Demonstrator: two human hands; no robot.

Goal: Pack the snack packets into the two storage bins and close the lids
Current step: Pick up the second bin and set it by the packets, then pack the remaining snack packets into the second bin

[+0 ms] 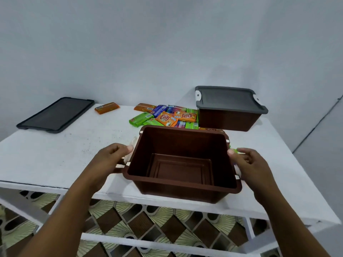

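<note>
An empty, lidless brown bin [185, 190] stands at the white table's front edge. My left hand [109, 158] is at its left side, thumb against the rim and fingers curled down around the white side latch. My right hand [248, 164] rests against the right side, with the thumb on the rim and the fingers loosely spread. A pile of orange, green and blue snack packets [167, 115] lies just behind the bin. One orange packet [106, 107] lies apart at the back left. A second brown bin [228, 121] at the back right wears its grey lid [228, 98].
A loose dark grey lid [55, 115] lies flat at the table's back left corner. The white table [65, 154] stands against a pale wall. Beneath it are a white lower rail and a patterned floor [148, 225]. A bit of green packet [235, 150] shows by my right thumb.
</note>
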